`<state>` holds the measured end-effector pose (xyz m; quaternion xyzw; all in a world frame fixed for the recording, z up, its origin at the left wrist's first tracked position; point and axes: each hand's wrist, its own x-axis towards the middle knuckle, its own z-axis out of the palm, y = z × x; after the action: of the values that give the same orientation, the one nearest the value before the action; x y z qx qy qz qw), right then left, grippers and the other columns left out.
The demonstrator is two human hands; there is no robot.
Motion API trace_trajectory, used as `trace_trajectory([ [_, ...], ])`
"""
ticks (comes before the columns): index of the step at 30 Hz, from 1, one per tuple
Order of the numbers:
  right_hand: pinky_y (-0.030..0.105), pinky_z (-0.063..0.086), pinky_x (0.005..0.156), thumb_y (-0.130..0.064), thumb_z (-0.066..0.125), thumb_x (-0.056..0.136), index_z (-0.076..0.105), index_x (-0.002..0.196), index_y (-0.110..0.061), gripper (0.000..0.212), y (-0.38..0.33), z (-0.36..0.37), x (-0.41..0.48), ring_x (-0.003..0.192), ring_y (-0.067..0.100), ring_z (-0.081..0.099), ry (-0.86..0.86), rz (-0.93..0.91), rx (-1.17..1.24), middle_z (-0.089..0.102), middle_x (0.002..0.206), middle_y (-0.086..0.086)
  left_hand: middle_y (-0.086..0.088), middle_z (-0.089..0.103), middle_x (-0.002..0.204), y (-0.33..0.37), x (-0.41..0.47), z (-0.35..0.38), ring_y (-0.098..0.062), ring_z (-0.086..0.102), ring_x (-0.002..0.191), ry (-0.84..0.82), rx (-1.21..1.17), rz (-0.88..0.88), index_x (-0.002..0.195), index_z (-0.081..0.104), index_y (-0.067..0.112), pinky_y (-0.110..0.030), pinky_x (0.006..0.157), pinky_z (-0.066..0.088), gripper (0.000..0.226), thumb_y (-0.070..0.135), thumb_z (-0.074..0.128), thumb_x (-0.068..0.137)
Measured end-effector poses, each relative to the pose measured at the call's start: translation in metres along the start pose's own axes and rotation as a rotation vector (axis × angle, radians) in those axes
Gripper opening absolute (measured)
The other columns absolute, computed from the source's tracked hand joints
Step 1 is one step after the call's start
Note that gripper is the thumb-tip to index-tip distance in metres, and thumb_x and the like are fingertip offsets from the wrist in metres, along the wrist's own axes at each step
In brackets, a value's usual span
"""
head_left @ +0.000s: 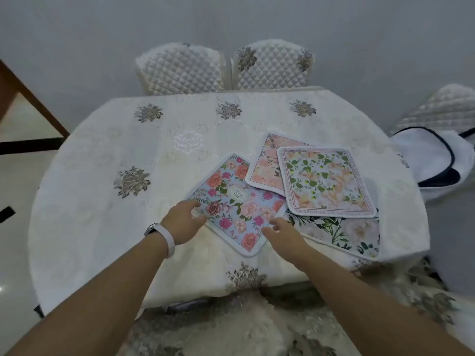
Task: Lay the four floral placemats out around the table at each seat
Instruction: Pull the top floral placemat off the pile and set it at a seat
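Note:
Four floral placemats lie overlapping on the near right part of the table. A light-blue mat with pink and red flowers is nearest the middle. A peach-pink mat lies behind it, partly under a white mat with green leaves and a pink border. A white mat with dark green leaves lies lowest, at the near right edge. My left hand rests its fingertips on the blue mat's left corner. My right hand touches that mat's near right edge, fingers apart. Neither hand has closed on it.
A cream tablecloth with embroidered grey flowers covers the table. Two quilted chairs stand at the far side. Another quilted chair at the right holds a white bag with dark trim. A patterned rug lies below.

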<state>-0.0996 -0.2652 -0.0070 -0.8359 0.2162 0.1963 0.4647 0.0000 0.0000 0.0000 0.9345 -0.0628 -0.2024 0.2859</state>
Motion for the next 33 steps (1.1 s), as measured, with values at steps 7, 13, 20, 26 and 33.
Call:
trace_trajectory([
  [7, 0.027, 0.041, 0.069, -0.033, 0.06, 0.091, 0.027, 0.145, -0.014, 0.066, 0.005, 0.022, 0.029, 0.088, 0.01, 0.049, 0.129, 0.242, 0.31, 0.047, 0.129, 0.006, -0.01, 0.061, 0.118, 0.0, 0.059, 0.011, -0.025, 0.061, 0.095, -0.013, -0.148, -0.131, 0.123, 0.054, 0.015, -0.037, 0.083, 0.051, 0.052, 0.038, 0.062, 0.077],
  [13, 0.03, 0.054, 0.059, -0.011, 0.066, 0.085, 0.057, 0.099, -0.021, 0.019, 0.01, 0.039, 0.045, 0.079, 0.016, 0.066, 0.296, 0.248, 0.554, 0.068, 0.095, 0.005, -0.012, 0.061, 0.108, 0.001, 0.107, 0.016, -0.032, 0.061, 0.09, 0.023, -0.049, -0.148, 0.115, 0.055, 0.017, -0.047, 0.081, 0.055, 0.05, 0.042, 0.062, 0.072],
  [20, 0.023, 0.05, 0.058, -0.014, 0.063, 0.088, 0.055, 0.111, -0.02, 0.025, 0.023, 0.048, 0.057, 0.081, 0.01, 0.064, 0.314, 0.278, 0.59, 0.066, 0.096, -0.004, -0.016, 0.055, 0.121, 0.0, 0.139, 0.027, -0.038, 0.052, 0.108, 0.048, 0.146, -0.152, 0.126, 0.049, 0.015, -0.05, 0.089, 0.048, 0.065, 0.05, 0.061, 0.074],
  [26, 0.029, 0.052, 0.057, -0.01, 0.059, 0.09, 0.048, 0.107, -0.019, 0.023, 0.029, 0.048, 0.07, 0.076, 0.014, 0.062, 0.384, 0.326, 0.543, 0.062, 0.091, -0.001, -0.021, 0.047, 0.127, -0.009, 0.153, 0.029, -0.041, 0.046, 0.115, 0.072, 0.187, -0.218, 0.13, 0.047, 0.01, -0.05, 0.094, 0.043, 0.058, 0.043, 0.059, 0.083],
  [33, 0.029, 0.052, 0.057, -0.003, 0.053, 0.09, 0.047, 0.116, -0.02, 0.031, 0.03, 0.043, 0.069, 0.077, 0.014, 0.062, 0.395, 0.252, 0.455, 0.061, 0.09, -0.005, -0.001, 0.058, 0.071, -0.015, 0.139, 0.028, -0.013, 0.056, 0.059, 0.115, -0.183, -0.202, 0.08, 0.052, 0.016, -0.023, 0.044, 0.035, 0.012, 0.023, 0.052, 0.09],
])
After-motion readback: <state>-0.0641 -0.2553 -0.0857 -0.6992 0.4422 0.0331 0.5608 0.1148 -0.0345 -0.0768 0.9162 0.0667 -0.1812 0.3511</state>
